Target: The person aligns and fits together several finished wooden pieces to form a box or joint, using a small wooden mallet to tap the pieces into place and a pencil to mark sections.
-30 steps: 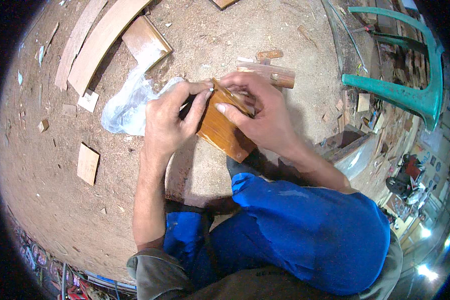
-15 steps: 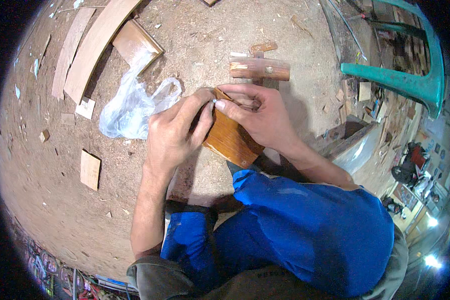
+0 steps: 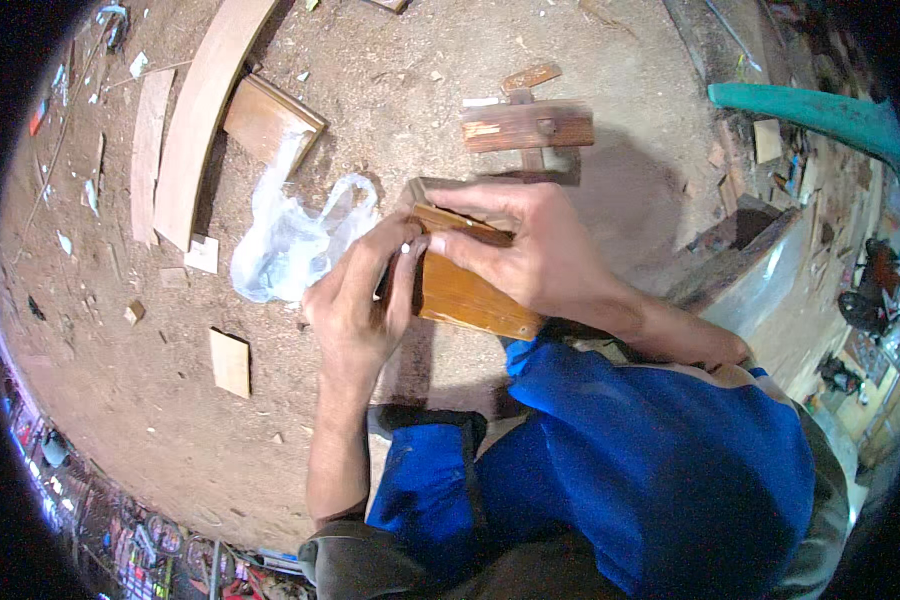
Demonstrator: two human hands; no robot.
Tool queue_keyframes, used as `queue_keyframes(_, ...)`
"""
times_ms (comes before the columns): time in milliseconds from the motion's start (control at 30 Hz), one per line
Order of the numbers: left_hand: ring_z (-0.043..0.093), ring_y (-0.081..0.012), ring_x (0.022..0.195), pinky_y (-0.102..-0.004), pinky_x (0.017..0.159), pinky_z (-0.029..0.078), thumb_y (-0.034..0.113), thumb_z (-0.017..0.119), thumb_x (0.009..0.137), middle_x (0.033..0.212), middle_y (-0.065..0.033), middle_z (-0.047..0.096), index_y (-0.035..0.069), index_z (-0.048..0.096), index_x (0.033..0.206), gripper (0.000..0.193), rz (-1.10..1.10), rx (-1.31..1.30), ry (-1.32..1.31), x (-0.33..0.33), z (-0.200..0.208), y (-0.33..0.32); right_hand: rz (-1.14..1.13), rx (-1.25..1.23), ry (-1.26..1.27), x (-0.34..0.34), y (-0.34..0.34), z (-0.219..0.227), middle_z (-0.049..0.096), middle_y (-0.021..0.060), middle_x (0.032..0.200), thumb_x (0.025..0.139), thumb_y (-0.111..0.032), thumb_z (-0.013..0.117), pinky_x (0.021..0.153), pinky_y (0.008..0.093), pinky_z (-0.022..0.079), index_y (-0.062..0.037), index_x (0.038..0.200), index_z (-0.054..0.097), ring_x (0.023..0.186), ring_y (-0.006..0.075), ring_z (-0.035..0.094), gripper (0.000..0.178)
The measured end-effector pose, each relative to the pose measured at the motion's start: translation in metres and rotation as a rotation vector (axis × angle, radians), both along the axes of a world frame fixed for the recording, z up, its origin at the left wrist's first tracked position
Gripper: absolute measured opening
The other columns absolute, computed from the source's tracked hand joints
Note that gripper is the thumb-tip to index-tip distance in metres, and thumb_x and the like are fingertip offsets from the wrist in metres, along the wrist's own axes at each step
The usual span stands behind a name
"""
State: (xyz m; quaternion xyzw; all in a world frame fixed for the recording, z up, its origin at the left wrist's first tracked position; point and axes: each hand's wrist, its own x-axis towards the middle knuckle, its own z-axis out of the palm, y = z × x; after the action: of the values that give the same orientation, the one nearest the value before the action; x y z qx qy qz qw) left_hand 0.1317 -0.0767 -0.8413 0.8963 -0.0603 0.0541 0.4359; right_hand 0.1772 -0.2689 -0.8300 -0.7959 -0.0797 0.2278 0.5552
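Note:
A glossy orange-brown varnished wooden piece point(image 3: 470, 295) is held in front of my knees, its broad face turned up toward me and its far edge showing a darker slot or gap. On its right, my right hand point(image 3: 545, 250) is closed, with the thumb on the face and the fingers along the far edge. My left hand point(image 3: 355, 295) is closed at its left corner, the fingertips pinched by the edge. A tiny white bit shows at those fingertips; what it is I cannot make out.
On the dirt floor lie a thin plastic bag point(image 3: 290, 240), a brown wooden panel point(image 3: 270, 120), long curved boards point(image 3: 195, 130) and a small pale wood block point(image 3: 230, 362). A reddish wooden stand-like piece point(image 3: 527, 128) is beyond my hands. A green plastic leg point(image 3: 810, 115) juts in at right.
The wooden piece has turned and tilted between my hands, so its far edge shows more. Both hands keep hold of it. The whole view has shifted a little.

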Motion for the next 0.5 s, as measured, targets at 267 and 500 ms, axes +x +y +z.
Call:
queue_keyframes(267, 0.078, -0.023, 0.09, -0.0291, 0.071, 0.061, -0.005, 0.076, 0.084, 0.109, -0.0163, 0.076, 0.004, 0.064, 0.103, 0.024, 0.031, 0.063, -0.114, -0.04, -0.014, 0.03, 0.103, 0.259, 0.262, -0.006, 0.011, 0.005, 0.073, 0.0162, 0.116, 0.09, -0.009, 0.075, 0.096, 0.0312, 0.054, 0.0044, 0.13, 0.063, 0.108, 0.0171, 0.068, 0.045)
queue_keyframes(500, 0.077, -0.0262, 0.092, -0.0314, 0.073, 0.061, -0.006, 0.075, 0.083, 0.11, -0.019, 0.076, 0.006, 0.063, 0.105, 0.027, 0.042, 0.035, -0.099, -0.045, -0.015, 0.029, 0.087, 0.178, 0.158, -0.018, 0.009, 0.001, 0.072, 0.0185, 0.11, 0.086, -0.016, 0.077, 0.089, 0.0391, 0.055, -0.0018, 0.125, 0.067, 0.098, 0.0315, 0.071, 0.043)
